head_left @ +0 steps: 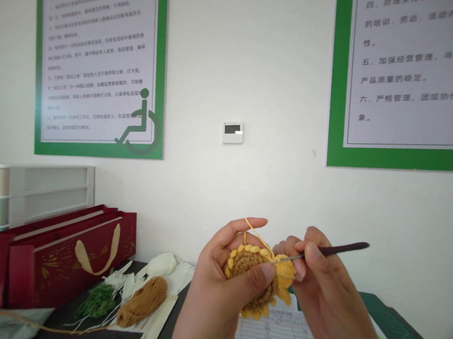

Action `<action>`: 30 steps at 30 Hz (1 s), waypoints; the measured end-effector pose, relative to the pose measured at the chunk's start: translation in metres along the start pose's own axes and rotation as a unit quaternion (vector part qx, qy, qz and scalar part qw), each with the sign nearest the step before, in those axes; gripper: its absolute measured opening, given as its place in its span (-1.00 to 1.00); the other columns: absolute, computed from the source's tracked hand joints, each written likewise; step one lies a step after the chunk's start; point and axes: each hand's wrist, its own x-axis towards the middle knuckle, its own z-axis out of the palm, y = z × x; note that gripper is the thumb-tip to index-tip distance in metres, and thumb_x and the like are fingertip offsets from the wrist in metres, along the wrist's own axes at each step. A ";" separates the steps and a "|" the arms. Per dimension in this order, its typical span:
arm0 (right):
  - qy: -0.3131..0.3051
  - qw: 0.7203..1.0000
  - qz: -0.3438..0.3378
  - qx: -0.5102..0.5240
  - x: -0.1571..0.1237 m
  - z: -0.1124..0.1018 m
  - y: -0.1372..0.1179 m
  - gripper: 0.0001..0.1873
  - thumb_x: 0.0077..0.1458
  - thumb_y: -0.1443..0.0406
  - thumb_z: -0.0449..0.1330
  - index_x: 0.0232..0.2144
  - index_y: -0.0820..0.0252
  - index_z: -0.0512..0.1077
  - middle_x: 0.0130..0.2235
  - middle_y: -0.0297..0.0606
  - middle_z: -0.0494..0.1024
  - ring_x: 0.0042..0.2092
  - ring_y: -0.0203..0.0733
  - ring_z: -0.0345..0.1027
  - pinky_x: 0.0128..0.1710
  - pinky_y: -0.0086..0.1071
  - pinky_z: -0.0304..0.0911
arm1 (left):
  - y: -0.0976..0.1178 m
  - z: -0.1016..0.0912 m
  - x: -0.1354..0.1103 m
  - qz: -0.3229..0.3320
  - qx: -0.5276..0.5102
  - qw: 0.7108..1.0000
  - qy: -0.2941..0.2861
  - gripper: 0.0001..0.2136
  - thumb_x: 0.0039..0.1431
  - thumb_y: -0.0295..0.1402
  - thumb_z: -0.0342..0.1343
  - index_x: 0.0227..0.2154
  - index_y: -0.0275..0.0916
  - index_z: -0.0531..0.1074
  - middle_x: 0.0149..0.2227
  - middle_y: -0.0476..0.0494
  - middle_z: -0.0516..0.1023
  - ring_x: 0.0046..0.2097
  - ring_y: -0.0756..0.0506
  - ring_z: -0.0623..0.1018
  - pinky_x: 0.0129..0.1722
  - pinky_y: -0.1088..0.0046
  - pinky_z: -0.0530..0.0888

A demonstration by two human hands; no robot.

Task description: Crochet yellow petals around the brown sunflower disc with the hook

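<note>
My left hand [225, 287] pinches a round crochet piece [246, 263] with a brown centre and a yellow edge, its thumb pressed on the front. Yellow yarn [259, 233] loops over the raised left index finger and runs down to the edge of the piece. In my right hand [320, 267] is a crochet hook [344, 248] with a dark handle, gripped between thumb and fingers. The hook's metal shaft points left and meets the yellow edge near my left thumb. Yellow petal-like stitches [284, 271] stick out on the right side, close to my right fingertips.
On the dark table at left lie a brown yarn skein [144, 300], green yarn [98, 300] and a white yarn ball [162, 264]. Behind them stand red gift bags [71, 262] and a drawer unit [52, 189]. Printed paper [270, 336] and a green cutting mat [397, 323] lie beyond my hands.
</note>
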 end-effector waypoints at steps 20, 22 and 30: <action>-0.004 0.997 -0.078 0.004 -0.010 0.000 0.015 -0.86 0.37 0.16 0.13 -0.20 -0.05 0.49 -0.20 -0.30 0.55 -0.15 -0.20 0.50 -0.12 -0.27 0.47 | -0.007 0.004 0.002 0.048 0.039 0.998 -0.003 -0.34 0.01 -0.35 0.47 0.21 -0.13 0.41 -0.33 -0.03 0.52 -0.38 -0.01 0.45 -0.37 0.46 0.35; -0.016 0.996 -0.088 -0.007 -0.010 -0.003 0.014 -0.88 0.37 0.18 0.14 -0.18 -0.06 0.49 -0.19 -0.31 0.55 -0.15 -0.21 0.49 -0.14 -0.31 0.46 | -0.008 0.004 0.002 0.049 0.043 0.998 -0.006 -0.35 0.04 -0.29 0.46 0.21 -0.14 0.41 -0.32 -0.04 0.51 -0.37 -0.02 0.46 -0.36 0.46 0.35; -0.086 0.989 -0.117 -0.012 -0.005 -0.012 0.008 -0.90 0.35 0.17 0.18 -0.16 -0.05 0.50 -0.23 -0.30 0.56 -0.17 -0.23 0.47 -0.20 -0.37 0.43 | -0.009 0.006 0.001 0.018 -0.017 1.000 -0.010 -0.61 0.22 -0.28 0.32 0.08 -0.22 0.51 -0.40 -0.01 0.46 -0.38 0.00 0.42 -0.36 0.48 0.35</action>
